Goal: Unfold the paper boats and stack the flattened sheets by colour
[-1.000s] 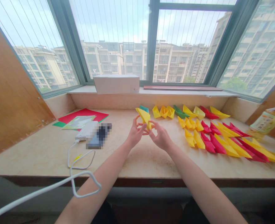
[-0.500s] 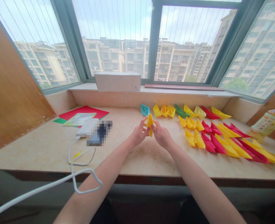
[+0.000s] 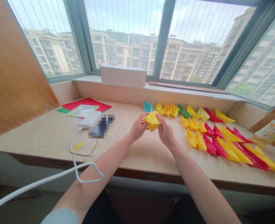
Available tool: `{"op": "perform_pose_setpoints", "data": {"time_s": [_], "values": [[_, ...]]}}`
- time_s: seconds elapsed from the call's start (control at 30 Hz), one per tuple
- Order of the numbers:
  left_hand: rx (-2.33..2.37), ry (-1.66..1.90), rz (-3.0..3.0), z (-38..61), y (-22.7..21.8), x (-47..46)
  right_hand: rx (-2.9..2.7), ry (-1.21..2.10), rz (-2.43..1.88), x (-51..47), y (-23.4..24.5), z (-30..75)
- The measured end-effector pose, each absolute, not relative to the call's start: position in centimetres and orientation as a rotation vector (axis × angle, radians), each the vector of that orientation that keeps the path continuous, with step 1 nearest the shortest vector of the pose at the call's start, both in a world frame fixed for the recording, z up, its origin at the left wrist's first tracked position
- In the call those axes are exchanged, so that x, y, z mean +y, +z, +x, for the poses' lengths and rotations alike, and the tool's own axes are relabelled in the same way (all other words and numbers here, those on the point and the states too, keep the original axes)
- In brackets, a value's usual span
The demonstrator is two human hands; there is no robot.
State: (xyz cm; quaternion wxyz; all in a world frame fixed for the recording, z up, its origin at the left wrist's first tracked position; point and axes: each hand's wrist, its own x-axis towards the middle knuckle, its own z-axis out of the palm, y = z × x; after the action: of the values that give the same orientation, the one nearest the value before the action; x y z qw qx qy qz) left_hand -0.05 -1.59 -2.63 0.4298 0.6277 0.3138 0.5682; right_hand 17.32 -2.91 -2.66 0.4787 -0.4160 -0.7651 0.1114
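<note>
Between my two hands is a yellow folded paper (image 3: 152, 121), spread wide with a raised peak in its middle. My left hand (image 3: 139, 126) pinches its left side, fingers partly hidden behind it. On the right side, my right hand (image 3: 165, 130) grips the other edge with thumb and fingers. Just beyond the hands stands a blue paper boat (image 3: 148, 106). To the right of it, yellow paper boats (image 3: 167, 109) and a green paper boat (image 3: 184, 112) stand in a row.
Rows of red and yellow folded paper boats (image 3: 221, 146) cover the table's right side, near a bottle (image 3: 271, 130). At left lie red paper sheets (image 3: 100, 105), a white power bank (image 3: 90, 119), a blurred-out device (image 3: 101, 127) and a looping white cable (image 3: 46, 180).
The yellow folded paper has gone from narrow and edge-on to spread open and wide. My hands have moved apart slightly, and the camera view has tilted.
</note>
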Motion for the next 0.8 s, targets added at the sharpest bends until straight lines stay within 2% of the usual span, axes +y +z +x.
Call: {"op": "perform_pose_setpoints", "data": {"time_s": [0.23,0.4,0.57,0.8], "values": [[0.543,1.360,1.389,-0.3,-1.5,-2.0,-1.715,0.422,-0.792,-2.0,-2.2,18.0],[0.382,1.234,1.310,-0.1,-1.3,-2.7,-1.675,0.348,-0.790,-2.1,-2.3,18.1],[0.576,1.247,1.143,0.5,-1.6,-2.6,-1.793,0.284,-0.748,-2.1,-2.6,17.8],[0.680,1.395,1.113,-0.4,-1.8,-1.1,-1.867,0.682,-0.701,-2.9,-1.8,17.6]]}}
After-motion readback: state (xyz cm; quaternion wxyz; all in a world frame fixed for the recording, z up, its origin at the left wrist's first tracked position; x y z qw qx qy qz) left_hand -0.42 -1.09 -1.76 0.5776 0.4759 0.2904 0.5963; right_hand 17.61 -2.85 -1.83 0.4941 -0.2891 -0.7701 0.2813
